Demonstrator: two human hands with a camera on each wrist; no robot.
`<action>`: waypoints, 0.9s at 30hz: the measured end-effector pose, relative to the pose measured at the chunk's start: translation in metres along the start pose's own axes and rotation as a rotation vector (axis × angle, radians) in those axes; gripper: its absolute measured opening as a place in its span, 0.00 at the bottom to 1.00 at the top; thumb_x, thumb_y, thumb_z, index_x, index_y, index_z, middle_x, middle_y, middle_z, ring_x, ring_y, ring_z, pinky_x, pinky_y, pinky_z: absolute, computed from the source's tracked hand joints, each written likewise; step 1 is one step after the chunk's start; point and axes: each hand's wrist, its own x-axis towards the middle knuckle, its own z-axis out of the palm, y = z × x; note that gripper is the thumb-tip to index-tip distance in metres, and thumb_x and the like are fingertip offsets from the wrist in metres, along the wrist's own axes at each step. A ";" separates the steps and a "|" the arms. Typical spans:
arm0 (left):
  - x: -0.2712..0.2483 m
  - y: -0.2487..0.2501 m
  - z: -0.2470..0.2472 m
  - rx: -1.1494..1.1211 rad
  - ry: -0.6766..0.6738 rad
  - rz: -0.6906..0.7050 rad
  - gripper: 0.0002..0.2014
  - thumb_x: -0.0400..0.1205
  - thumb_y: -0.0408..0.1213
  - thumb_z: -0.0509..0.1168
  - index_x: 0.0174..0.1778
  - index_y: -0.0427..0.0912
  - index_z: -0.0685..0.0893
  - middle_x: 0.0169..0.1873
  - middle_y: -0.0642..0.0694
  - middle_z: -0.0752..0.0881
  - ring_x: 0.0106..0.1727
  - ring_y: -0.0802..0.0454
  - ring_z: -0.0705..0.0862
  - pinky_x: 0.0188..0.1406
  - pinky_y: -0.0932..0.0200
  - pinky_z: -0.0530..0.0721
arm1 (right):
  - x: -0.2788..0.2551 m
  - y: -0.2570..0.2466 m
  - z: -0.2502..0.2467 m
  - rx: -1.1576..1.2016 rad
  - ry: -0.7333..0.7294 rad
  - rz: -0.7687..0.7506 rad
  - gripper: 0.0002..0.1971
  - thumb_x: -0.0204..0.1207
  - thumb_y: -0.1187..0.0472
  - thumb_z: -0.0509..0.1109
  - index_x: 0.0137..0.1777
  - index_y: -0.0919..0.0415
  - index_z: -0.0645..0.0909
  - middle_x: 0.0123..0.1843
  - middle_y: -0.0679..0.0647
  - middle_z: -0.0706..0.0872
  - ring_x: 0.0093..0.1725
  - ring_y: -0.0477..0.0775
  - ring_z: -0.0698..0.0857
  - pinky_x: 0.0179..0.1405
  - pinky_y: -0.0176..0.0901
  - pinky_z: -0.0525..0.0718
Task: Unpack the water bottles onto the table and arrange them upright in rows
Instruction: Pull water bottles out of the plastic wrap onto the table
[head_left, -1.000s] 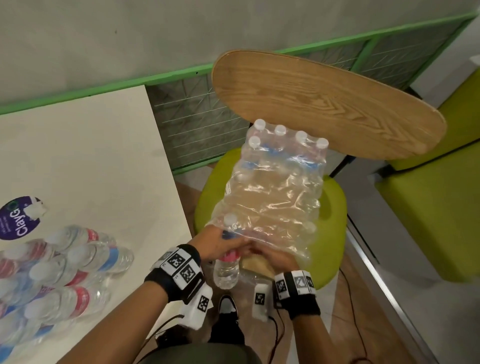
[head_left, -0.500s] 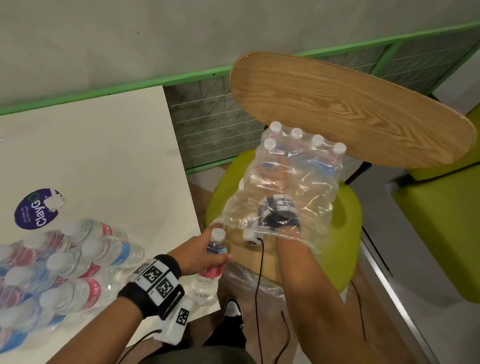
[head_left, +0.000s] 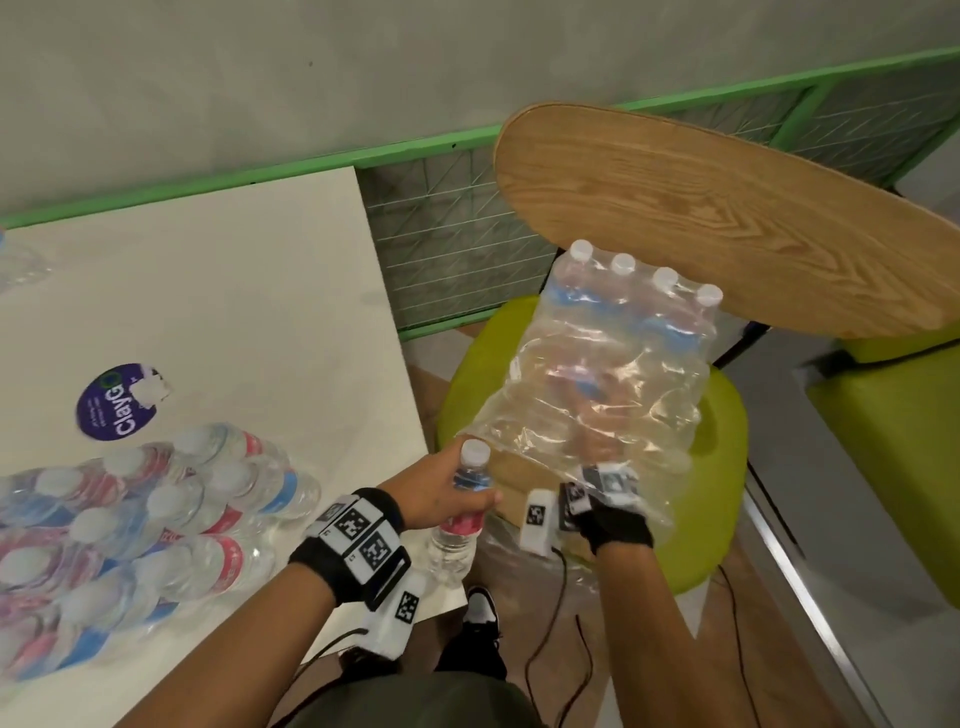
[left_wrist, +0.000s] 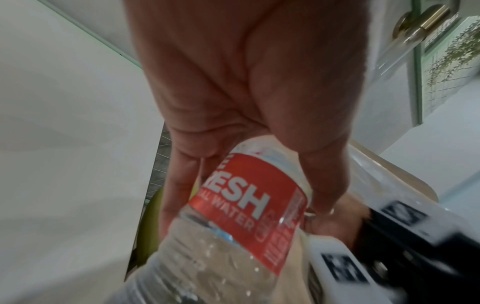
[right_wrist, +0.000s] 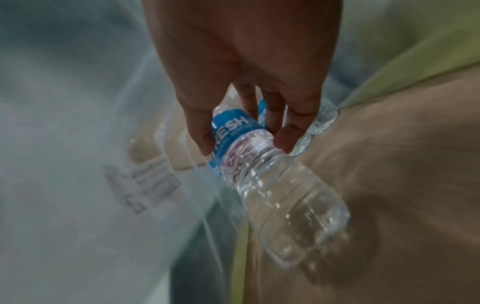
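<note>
Gripping a red-labelled bottle around its upper body, the left hand has fingers and thumb curled round the label, as the left wrist view shows. That bottle stands nearly upright in the air just off the near corner of the white table, its white cap up and its long axis running top to bottom, tipped slightly away from the person. It hangs between the table edge and the green chair seat.

The right hand is pushed inside the torn shrink-wrap pack, which rests on the chair seat against the wooden chair back. Seen from the head camera the hand is only a blur through the plastic, with the wrist band at the pack's open end. The right wrist view shows its thumb and fingers closed round a blue-labelled bottle at the label, pinching it from both sides. This bottle lies slanted, base toward the camera and the capped end hidden under the palm, so its long axis runs along the hand's reach into the pack.

Four white caps stick up at the far end of the pack, those bottles upright in a row against the chair back.

On the table's near left side a cluster of bottles lies on its sides, caps pointing toward the person, red and blue labels mixed, touching one another. A purple round sticker sits just beyond them
</note>
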 end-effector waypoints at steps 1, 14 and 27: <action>-0.003 0.002 0.001 0.007 -0.001 -0.002 0.26 0.74 0.47 0.72 0.65 0.53 0.69 0.55 0.53 0.83 0.57 0.56 0.82 0.59 0.62 0.77 | -0.008 0.001 0.003 0.053 0.002 0.010 0.35 0.74 0.44 0.39 0.81 0.53 0.61 0.81 0.55 0.66 0.77 0.59 0.70 0.75 0.47 0.67; -0.092 -0.057 -0.027 -0.024 0.224 -0.027 0.21 0.72 0.44 0.74 0.56 0.49 0.73 0.48 0.48 0.83 0.46 0.53 0.82 0.44 0.65 0.79 | -0.058 -0.008 0.044 0.022 -0.534 -0.231 0.34 0.59 0.56 0.84 0.65 0.44 0.74 0.54 0.40 0.85 0.51 0.39 0.84 0.52 0.34 0.83; -0.144 -0.116 -0.047 0.335 0.443 -0.069 0.26 0.67 0.47 0.77 0.60 0.53 0.78 0.60 0.50 0.79 0.64 0.48 0.71 0.64 0.53 0.67 | 0.001 -0.148 0.160 0.118 -0.347 -0.513 0.36 0.59 0.58 0.84 0.66 0.50 0.71 0.62 0.58 0.79 0.58 0.58 0.83 0.61 0.55 0.84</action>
